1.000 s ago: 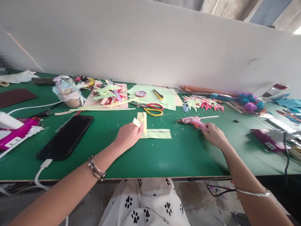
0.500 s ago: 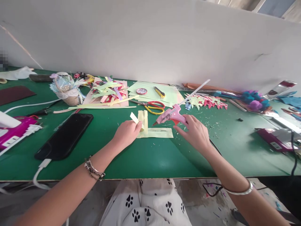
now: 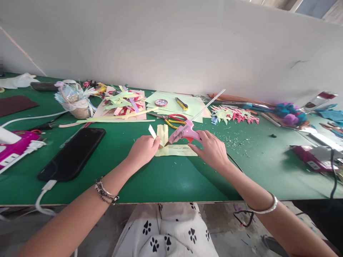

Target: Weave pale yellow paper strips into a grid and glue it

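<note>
My left hand [image 3: 144, 149] is closed on a pale yellow paper strip [image 3: 152, 131], whose free end sticks up past the thumb. Beside it, several more pale strips [image 3: 183, 150] lie on the table, crossing in an L shape. My right hand [image 3: 213, 148] grips the handle of a pink hot glue gun [image 3: 187, 131], with a clear glue stick [image 3: 209, 105] jutting from its back. The gun's dark nozzle [image 3: 167, 144] points left and down at the crossing, close to my left fingertips. Whether the nozzle touches the paper I cannot tell.
Red-and-yellow scissors [image 3: 175, 120] lie behind the strips. Further back are pale green sheets [image 3: 157, 98] with a yellow cutter [image 3: 182, 104] and a small round tin [image 3: 161, 102]. A black phone [image 3: 72, 153] on a white cable lies left; paper scraps [image 3: 124, 101] are heaped behind.
My right hand has brought the glue gun left and slightly down, so its nozzle is now at the strips' crossing. My left hand stays almost in place, still holding the strip.
</note>
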Available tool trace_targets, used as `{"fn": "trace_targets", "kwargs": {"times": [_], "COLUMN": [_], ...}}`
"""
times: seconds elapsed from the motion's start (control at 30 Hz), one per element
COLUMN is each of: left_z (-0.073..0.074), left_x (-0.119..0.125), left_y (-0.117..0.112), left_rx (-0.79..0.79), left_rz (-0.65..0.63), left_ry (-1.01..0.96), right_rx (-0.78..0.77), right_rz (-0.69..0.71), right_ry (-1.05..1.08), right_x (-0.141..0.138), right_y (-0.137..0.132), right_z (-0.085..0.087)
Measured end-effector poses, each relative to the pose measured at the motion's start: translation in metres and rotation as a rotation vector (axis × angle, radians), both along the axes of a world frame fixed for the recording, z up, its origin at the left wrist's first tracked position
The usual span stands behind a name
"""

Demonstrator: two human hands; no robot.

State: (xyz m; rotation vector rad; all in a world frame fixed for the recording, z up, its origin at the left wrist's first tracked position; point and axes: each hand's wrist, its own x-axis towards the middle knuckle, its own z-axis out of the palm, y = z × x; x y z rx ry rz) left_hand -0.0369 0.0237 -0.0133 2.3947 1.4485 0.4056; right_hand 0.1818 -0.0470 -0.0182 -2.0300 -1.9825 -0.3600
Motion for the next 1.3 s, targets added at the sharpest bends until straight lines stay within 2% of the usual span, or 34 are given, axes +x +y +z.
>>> {"fn": "trace_targets", "kwargs": {"times": [0.47,1.03,1.3], "left_z": [0.0,-0.001,-0.001], "left_x": [-0.001,0.0,-0.001], "left_y": [0.0,0.0,-0.001], "left_rx": [0.01,0.012,0.024], "left_rz": [-0.008,0.002,-0.006], "left_ry": [0.001,0.022,0.002], "right_rx": [-0.095,-0.096,-0.107], "right_rz": [-0.009,-0.048,-0.109], "right_ry": [-0.06,-0.067,-0.059], "right_x": [-0.001,0.012,0.022], "right_y": [-0.003,-0.013,-0.02], "right_z": [0.003,0.004,0.004]}}
